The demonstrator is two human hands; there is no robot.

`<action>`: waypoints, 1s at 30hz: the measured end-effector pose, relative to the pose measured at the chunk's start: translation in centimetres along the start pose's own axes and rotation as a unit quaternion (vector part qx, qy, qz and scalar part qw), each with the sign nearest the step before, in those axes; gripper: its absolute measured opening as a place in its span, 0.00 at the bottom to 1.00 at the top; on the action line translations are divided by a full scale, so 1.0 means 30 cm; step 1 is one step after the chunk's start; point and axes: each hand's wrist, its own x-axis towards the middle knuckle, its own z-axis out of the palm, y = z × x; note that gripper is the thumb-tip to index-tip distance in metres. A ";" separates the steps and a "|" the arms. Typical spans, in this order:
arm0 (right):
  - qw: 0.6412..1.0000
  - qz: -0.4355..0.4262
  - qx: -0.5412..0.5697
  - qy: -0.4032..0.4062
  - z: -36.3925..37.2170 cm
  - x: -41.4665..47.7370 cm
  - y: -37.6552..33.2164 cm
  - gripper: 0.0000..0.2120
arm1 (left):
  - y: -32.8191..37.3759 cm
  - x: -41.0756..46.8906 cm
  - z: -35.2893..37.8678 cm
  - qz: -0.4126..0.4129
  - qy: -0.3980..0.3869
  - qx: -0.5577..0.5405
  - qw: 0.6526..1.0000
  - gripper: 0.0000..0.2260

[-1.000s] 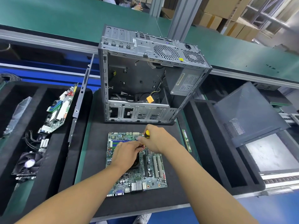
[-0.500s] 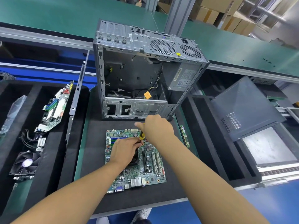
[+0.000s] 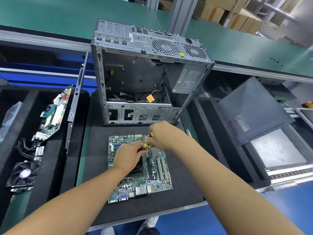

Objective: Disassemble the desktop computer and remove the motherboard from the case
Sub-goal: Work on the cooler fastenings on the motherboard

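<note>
motherboard out of the case, flat on the worktop under the fingers. right hand grips a yellow screwdriver; left hand pinches a small part at its tip, perhaps a screw. likely step: stripping the board; next needs steady, upright turning.

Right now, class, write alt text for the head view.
The right hand grips a yellow-handled screwdriver over a green motherboard on a black mat; the left hand pinches at its tip. The open case stands behind.
</note>
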 end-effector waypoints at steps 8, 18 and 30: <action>0.999 0.030 -0.019 0.035 0.024 0.012 -0.052 0.14 | -0.009 0.016 0.007 -0.029 -0.029 -0.006 0.999 0.08; 0.998 -0.044 -0.022 -0.027 -0.006 0.012 -0.034 0.08 | -0.016 0.011 0.004 -0.038 -0.045 -0.001 0.998 0.12; 0.995 -0.031 -0.076 -0.051 -0.024 0.026 -0.034 0.03 | -0.001 0.012 -0.003 -0.044 -0.047 -0.034 0.997 0.07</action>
